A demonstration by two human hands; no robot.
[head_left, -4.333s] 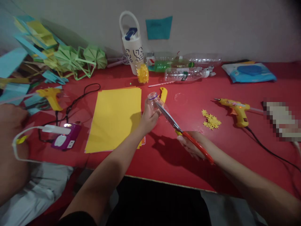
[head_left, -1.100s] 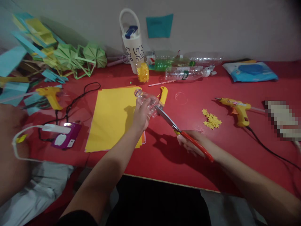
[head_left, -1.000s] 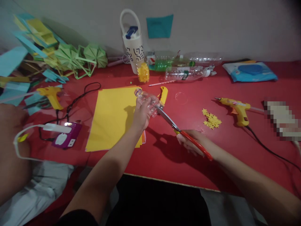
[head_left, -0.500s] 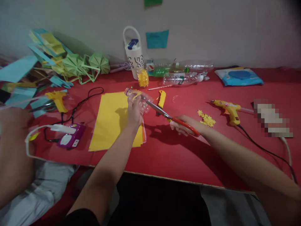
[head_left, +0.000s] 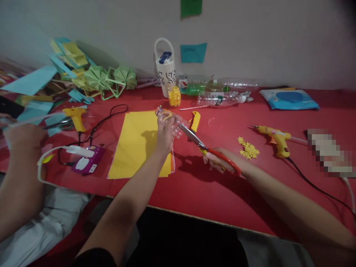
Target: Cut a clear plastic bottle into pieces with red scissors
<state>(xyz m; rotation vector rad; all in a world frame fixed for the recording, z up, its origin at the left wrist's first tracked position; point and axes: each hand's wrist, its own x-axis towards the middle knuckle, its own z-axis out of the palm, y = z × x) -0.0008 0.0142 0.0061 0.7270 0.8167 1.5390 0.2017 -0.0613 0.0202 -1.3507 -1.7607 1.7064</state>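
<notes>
A clear plastic bottle piece (head_left: 178, 129) with its neck at the upper left is gripped in my left hand (head_left: 166, 134), above a stack of yellow paper (head_left: 136, 144). My right hand (head_left: 215, 158) holds red-handled scissors (head_left: 222, 158), whose blades point up and left to the cut edge of the bottle piece. Whether the blades enclose the plastic I cannot tell. Just behind the blades, a yellow utility knife (head_left: 195, 121) lies on the red table (head_left: 189, 193). To the right of my right hand sits a small pile of yellow paper stars (head_left: 248, 149).
At right lie a yellow glue gun (head_left: 274, 138) with its cord and a wipes pack (head_left: 289, 99). Plastic bottles (head_left: 219, 98) and a white tumbler (head_left: 166, 74) stand or lie at the back. Left are a purple power socket (head_left: 88, 160), another glue gun (head_left: 75, 116) and another person's arm (head_left: 23, 163).
The whole view has shifted, so things appear slightly lower and to the right. The scissors remain at the bottle piece. The other person's hand at left shows more now.
</notes>
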